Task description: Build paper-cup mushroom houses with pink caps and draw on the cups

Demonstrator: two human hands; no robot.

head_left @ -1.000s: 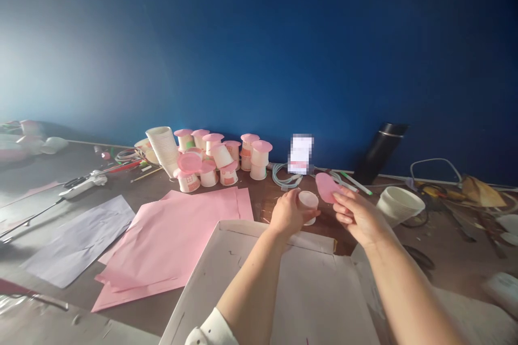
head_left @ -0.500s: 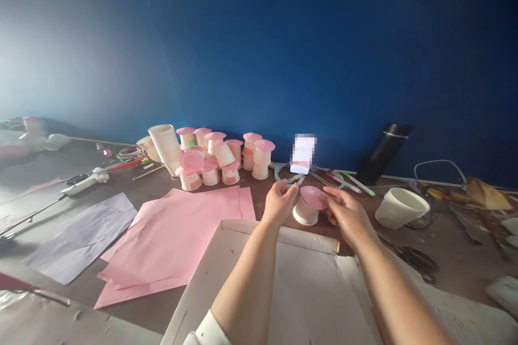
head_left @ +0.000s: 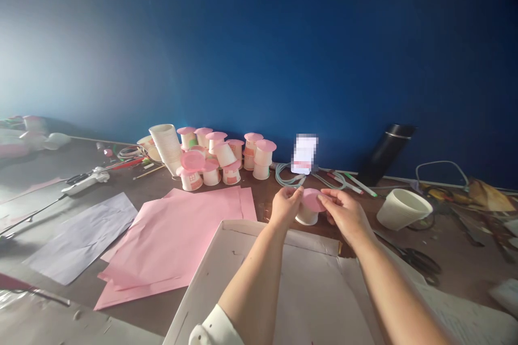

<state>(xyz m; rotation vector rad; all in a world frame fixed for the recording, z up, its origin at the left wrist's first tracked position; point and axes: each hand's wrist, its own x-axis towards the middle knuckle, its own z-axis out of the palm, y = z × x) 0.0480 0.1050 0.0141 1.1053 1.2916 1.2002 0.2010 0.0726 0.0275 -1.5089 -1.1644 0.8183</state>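
Observation:
A small white paper cup (head_left: 306,218) stands upside down on the dark table in front of me, with a pink paper disc (head_left: 311,199) on top. My left hand (head_left: 285,207) pinches the disc's left edge between bent fingers. At the opposite edge, my right hand (head_left: 346,214) grips the disc with thumb and fingertips, its other fingers curled beside the cup. Several finished-looking cups with pink disc tops (head_left: 211,173) are grouped at the back left, some stacked and some with drawn windows.
A tall stack of cups (head_left: 165,143) leans by that group. Pink paper sheets (head_left: 182,234) lie left of a white box lid (head_left: 226,248). A phone (head_left: 304,153), markers (head_left: 360,184), a black bottle (head_left: 388,153), a larger cup (head_left: 404,210) and scissors (head_left: 421,261) surround my hands.
My left hand has moved right, from beside the cup to the disc's left edge. My right fingers have shifted slightly inward on the disc.

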